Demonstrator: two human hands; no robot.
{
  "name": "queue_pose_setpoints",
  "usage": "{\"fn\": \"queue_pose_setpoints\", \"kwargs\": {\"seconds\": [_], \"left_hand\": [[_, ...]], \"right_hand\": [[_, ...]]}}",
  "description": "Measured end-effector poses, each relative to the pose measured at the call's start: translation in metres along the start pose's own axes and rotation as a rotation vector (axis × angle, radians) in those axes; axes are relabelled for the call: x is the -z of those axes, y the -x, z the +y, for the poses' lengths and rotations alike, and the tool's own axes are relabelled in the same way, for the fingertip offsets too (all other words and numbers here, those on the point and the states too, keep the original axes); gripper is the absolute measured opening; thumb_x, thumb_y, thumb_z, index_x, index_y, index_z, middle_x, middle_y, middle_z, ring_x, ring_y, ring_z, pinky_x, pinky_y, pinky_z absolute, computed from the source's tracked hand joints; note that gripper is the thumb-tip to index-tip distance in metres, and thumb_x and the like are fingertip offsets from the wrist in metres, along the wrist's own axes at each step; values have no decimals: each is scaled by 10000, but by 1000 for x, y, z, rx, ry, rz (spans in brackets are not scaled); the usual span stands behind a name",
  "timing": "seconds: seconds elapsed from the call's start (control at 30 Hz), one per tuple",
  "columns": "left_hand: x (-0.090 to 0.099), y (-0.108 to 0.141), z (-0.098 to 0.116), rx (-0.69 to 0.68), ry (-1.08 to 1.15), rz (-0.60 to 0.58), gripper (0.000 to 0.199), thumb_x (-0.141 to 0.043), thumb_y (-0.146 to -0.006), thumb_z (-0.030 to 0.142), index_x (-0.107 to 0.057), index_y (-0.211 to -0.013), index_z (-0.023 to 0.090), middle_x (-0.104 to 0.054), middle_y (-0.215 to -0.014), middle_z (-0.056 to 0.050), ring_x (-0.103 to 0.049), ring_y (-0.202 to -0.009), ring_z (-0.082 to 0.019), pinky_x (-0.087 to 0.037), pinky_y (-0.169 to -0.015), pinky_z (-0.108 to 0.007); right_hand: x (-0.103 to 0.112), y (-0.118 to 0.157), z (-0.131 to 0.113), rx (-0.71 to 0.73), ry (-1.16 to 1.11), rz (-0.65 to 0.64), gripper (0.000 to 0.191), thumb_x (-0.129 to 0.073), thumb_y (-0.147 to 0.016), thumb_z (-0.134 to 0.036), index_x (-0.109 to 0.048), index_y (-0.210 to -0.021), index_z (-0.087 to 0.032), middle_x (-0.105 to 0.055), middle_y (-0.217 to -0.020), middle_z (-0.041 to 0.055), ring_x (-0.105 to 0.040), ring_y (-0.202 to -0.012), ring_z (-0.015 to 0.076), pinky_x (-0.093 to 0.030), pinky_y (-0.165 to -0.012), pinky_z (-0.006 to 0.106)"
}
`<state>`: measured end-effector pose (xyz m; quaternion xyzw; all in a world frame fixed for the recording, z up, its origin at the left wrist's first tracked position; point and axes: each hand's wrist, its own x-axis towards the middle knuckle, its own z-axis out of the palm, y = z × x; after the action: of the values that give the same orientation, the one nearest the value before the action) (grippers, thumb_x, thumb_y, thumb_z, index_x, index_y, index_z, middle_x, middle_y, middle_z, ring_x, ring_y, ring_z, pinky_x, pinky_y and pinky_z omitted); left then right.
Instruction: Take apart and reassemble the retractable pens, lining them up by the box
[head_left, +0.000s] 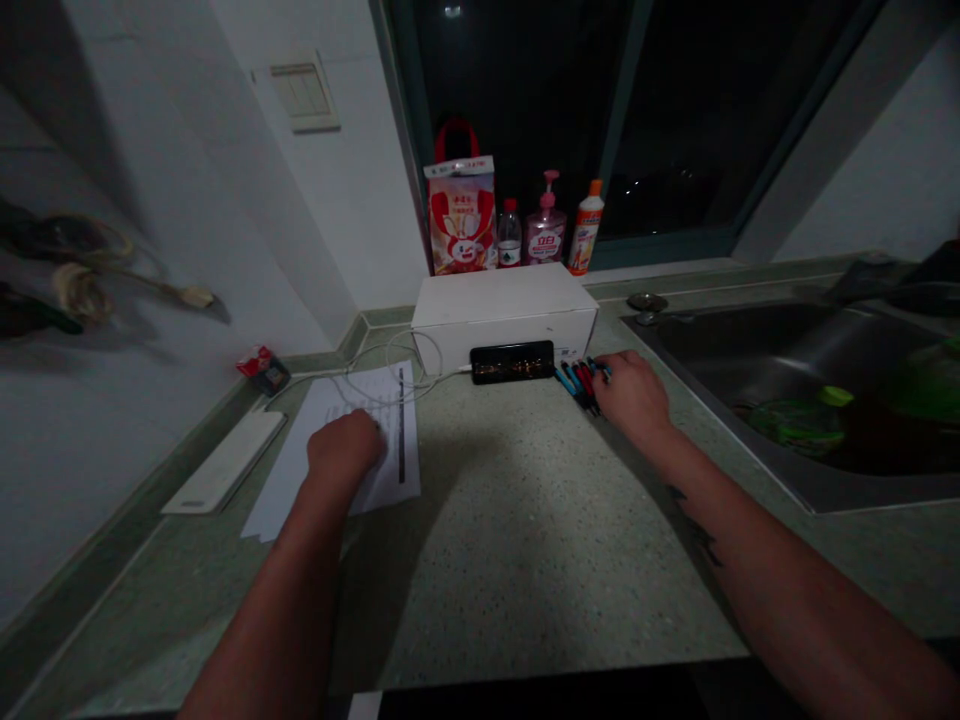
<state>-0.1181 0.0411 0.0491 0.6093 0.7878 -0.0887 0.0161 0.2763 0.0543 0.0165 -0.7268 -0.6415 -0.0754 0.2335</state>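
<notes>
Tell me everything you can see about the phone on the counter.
The phone is black, slim and rectangular, with a glossy, glass-like front carrying golden specks; whether display or reflection, I can't tell. It sits sideways on a long edge on the speckled counter, apparently propped against the white box. A white cable meets its left end; pens lie by its right.
</notes>
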Motion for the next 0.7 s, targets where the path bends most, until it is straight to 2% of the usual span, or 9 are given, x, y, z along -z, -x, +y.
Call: {"fn": "queue_pose_setpoints", "kwargs": {"seconds": [0.13,0.27,0.33,0.43,0.5,0.57,0.7], "left_hand": [[-4,6,16,-50,-2,-23,303,-554,-830,237,-734,-1033,102,-746,-1068,-266,-719,-980,-393,-539,-747,-415],[-10,23,45,-282,48,129,275,-485,-890,200,-696,-1044,113,-726,-1043,-213,-714,-934,-333,-520,-758,-394],[-14,33,60,-397,142,205,262,-456,-935,200,-681,-1055,140,-703,-1066,-166,-704,-899,-278,-504,-741,-358],[-22,46,78,-605,372,226,224,-515,-945,212,-673,-1103,201,-680,-1079,-93,-679,-875,-227,-486,-722,-325],[-30,51,86,-760,518,223,213,-540,-947,189,-676,-1109,214,-679,-1044,-69,-669,-893,-210,-488,-749,-315],[-39,53,92,-848,621,210,172,-573,-938,174,-683,-1065,209,-685,-1008,-60,-664,-887,-202,-491,-752,-309],[-49,52,98,-845,724,199,148,-614,-925,179,-683,-1055,200,-705,-979,-53,-668,-853,-194,-502,-736,-301]], "right_hand": [[0,5,-12,83,-103,5,346,-477,-928,-216,-754,-1113,-121,-692,-1097,171,-637,-1023,308,-501,-921,412],[-5,17,-33,238,-269,-35,322,-470,-957,-206,-742,-1119,-149,-706,-1084,144,-643,-1047,287,-499,-937,408],[-7,27,-46,354,-347,-111,306,-466,-995,-246,-737,-1120,-174,-714,-1067,124,-650,-1036,278,-502,-924,415],[-9,42,-64,578,-440,-254,309,-500,-1024,-303,-669,-1263,-205,-704,-1154,107,-631,-1111,257,-490,-947,398],[-10,49,-71,668,-474,-357,314,-571,-1000,-314,-645,-1288,-213,-702,-1166,93,-639,-1090,233,-492,-916,362],[-11,52,-75,683,-458,-423,244,-615,-973,-272,-682,-1197,-203,-717,-1090,84,-653,-1029,222,-488,-863,339],[-17,50,-74,629,-460,-465,147,-610,-973,-234,-720,-1065,-201,-737,-1008,69,-667,-963,213,-464,-810,319]]}}
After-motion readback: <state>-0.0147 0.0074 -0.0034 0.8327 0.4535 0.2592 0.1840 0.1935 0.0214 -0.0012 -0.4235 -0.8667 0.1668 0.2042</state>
